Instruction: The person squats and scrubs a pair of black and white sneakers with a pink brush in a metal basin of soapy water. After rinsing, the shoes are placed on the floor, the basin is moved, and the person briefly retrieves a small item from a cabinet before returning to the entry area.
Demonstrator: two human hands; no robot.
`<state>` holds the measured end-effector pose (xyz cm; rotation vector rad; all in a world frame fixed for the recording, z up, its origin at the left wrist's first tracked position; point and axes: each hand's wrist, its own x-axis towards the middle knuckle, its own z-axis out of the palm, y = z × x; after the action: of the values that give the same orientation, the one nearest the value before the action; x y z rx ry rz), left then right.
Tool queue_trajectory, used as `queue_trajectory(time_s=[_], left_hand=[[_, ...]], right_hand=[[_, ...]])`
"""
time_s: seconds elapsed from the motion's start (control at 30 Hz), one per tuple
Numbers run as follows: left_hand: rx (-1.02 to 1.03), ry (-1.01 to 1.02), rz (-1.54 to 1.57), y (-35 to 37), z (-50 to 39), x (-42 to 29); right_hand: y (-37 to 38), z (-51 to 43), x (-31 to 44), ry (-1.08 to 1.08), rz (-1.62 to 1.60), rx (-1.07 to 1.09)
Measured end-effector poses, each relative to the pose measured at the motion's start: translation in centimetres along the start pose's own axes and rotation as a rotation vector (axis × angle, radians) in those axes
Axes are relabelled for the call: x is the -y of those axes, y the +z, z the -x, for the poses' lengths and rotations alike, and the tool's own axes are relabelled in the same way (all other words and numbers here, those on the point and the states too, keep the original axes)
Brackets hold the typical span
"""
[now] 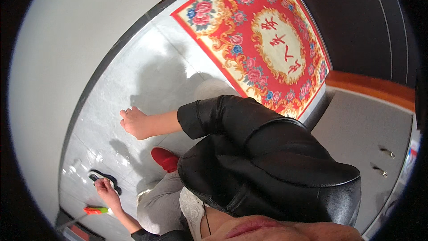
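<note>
My right hand (135, 124), at the end of a black leather sleeve (234, 117), is held over the grey tiled floor with its fingers curled; nothing shows in it. Lower left, my left hand (108, 192) has its fingers closed at a black-and-white object, seemingly a shoe (103, 179); the hand hides part of it. Just below that hand lies a red and green item (96, 210), its kind unclear. A red shoe (164, 159) shows between the two arms, beside a knee in grey trousers (160, 204).
A red floral rug (230, 52) bearing writing lies on the floor at the upper middle. A pale wall (67, 40) with a dark skirting curves along the left. Grey cabinet doors (361, 134) with small metal handles stand at the right, near a dark panel (361, 23).
</note>
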<state>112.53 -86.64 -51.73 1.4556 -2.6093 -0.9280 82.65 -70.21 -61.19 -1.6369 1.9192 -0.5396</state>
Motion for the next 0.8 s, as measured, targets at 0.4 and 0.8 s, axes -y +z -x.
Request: queue_trajectory(time_s=[0.4,0.8], left_hand=[[0.486,0.318,-0.188,7.0,2.1,-26.3],[0.460,0.390,-0.302,7.1,3.6,-25.1]], right_hand=[[-0.5,-1.8,-4.3,0.148,-0.126,-0.006],[3.0,-3.1,-2.7,-0.005,-0.093,0.186]])
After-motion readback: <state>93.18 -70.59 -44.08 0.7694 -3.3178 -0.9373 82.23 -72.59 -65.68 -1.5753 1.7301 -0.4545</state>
